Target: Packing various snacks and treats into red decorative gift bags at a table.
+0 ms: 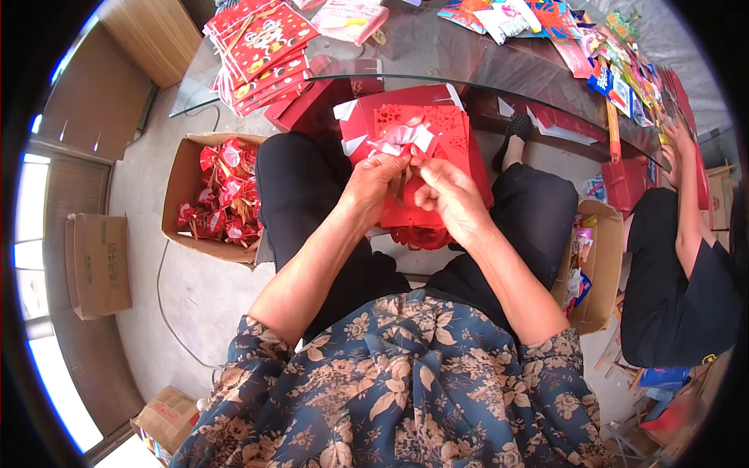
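Note:
Both hands meet over my lap at the gathered neck of a small red gift pouch, whose white-and-red frilled top [406, 136] spreads open above the fingers. My left hand [377, 175] pinches the neck from the left, with a thin gold-brown tie [404, 175] hanging below its fingertips. My right hand [447, 190] pinches at the same spot from the right, its lower fingers curled; whether it grips the neck or the tie's end is hidden. Part of the red pouch body shows between the palms. Under the hands lie red printed paper bags [453, 131] with red cord handles [418, 237].
A cardboard box [175, 193] of tied red pouches [228, 190] stands left; another box [603, 257] with wrapped sweets stands right. Ahead, the glass tabletop's edge [433, 79] carries stacked red printed bags [263, 50] and snack packets [620, 88]. A co-worker's hands [679, 143] reach there.

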`<state>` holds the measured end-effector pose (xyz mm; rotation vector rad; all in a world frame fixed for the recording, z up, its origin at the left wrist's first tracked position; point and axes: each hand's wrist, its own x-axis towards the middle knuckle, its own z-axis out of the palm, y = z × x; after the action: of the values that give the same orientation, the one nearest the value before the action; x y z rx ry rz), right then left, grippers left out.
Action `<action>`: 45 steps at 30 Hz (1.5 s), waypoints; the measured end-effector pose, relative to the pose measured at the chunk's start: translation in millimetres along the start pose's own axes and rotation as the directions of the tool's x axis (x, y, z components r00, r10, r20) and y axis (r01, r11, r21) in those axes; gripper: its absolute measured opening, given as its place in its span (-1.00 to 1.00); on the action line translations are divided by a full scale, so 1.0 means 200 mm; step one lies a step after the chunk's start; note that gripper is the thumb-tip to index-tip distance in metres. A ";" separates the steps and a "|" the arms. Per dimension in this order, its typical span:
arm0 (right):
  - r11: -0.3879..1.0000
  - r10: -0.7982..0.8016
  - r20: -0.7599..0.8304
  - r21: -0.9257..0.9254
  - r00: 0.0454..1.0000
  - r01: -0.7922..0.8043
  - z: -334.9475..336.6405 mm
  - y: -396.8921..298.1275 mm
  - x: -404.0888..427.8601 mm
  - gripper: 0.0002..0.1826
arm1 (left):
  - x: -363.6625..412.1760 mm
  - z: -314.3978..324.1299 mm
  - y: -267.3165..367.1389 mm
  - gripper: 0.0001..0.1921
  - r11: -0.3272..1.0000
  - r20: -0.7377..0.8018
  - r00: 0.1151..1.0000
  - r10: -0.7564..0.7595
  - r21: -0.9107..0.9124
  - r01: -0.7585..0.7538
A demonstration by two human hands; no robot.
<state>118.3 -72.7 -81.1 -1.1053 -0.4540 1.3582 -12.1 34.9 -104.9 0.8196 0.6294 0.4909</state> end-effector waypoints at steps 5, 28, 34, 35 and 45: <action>0.990 0.066 0.086 0.118 0.994 -0.076 0.03 0.06 0.07 -0.78 | 0.02 -0.04 -0.02 -0.72 1.000 -0.071 0.997 0.013 0.013 -0.012; 0.966 -0.027 0.189 -0.249 0.982 0.075 0.03 0.19 0.03 -0.75 | -0.01 0.10 0.01 -0.75 0.968 -0.123 0.987 -0.104 -0.241 0.072; 0.955 0.011 0.132 -0.296 0.991 0.029 0.02 0.15 0.03 -0.78 | 0.03 0.00 -0.03 -0.74 0.975 -0.036 0.989 -0.145 -0.175 0.137; 0.974 0.044 0.108 -0.227 0.993 -0.018 0.02 0.16 0.03 -0.76 | 0.03 0.01 -0.04 -0.71 0.976 0.047 0.990 -0.132 -0.169 0.138; 0.908 0.208 0.312 0.291 0.927 -0.301 -0.17 0.02 0.00 -0.73 | 0.06 0.16 -0.09 -0.74 0.930 0.173 0.966 -0.194 -0.281 0.237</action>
<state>143.8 -84.7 -99.7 -0.7134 -0.2650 1.7618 21.1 16.0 -106.0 0.4842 0.4899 0.3127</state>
